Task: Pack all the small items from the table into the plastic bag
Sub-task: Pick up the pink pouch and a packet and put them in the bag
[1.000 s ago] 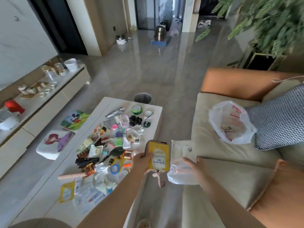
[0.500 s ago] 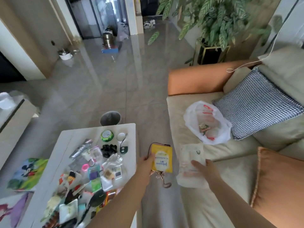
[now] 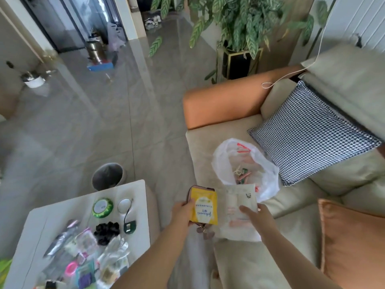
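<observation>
My left hand [image 3: 183,210] grips a yellow sachet [image 3: 205,209] together with a dark pouch behind it; a pink charm dangles below. My right hand [image 3: 253,215] holds a white soft packet [image 3: 239,205] just to its right. Both are raised between the table and the sofa, close in front of the open white plastic bag [image 3: 266,178], which lies on the sofa seat with a few small items inside. The white table [image 3: 133,232] at lower left carries several small items, among them a green tape roll [image 3: 102,207] and a black scrunchie [image 3: 106,231].
A grey bin [image 3: 108,176] stands on the floor beyond the table. The beige sofa [image 3: 302,236] has an orange armrest [image 3: 225,101], a checked cushion [image 3: 310,132] and an orange cushion [image 3: 354,243]. A potted plant [image 3: 239,32] stands behind it.
The view has swung right, from the table toward the sofa. Both hands have carried the sachet and the white packet closer to the plastic bag.
</observation>
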Available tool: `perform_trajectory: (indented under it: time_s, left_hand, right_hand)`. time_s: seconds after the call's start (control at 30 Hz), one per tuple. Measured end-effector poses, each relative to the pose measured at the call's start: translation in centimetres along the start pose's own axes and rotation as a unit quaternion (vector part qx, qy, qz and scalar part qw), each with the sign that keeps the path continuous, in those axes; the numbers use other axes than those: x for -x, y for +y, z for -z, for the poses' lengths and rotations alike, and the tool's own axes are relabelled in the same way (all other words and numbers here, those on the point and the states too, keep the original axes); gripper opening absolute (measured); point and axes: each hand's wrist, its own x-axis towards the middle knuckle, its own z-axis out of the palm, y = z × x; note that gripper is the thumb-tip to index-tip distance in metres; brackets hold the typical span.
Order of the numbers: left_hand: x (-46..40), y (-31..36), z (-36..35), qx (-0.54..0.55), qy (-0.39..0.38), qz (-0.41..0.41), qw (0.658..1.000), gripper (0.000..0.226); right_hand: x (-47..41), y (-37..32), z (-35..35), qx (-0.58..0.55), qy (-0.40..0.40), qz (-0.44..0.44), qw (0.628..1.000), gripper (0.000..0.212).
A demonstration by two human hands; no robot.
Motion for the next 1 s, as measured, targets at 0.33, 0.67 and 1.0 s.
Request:
perform_trajectory:
  time_s: [0.33, 0.67, 1.0]
  left_hand:
    - [-7.6, 6.0, -8.2, -0.059, -0.036, 0.01, 0.998, 0.019]
    - [-16.5, 11.7, -13.8, -0.167, -0.114, 0.024, 0.979, 0.018]
    - [-25.6, 13.1, -22.7, -0.205, -0.156, 0.038, 0.965, 0.021]
  right_hand:
    - [-9.1, -1.7, 0.7, -0.037, 0.051, -0.064, 0.996, 0.045]
    - [-16.2, -3.7, -1.6, -0.083, 0.131, -0.164, 0.974, 0.046]
    - [-25.2, -2.8, -1.5, -0.115, 0.203, -0.204, 0.951, 0.051]
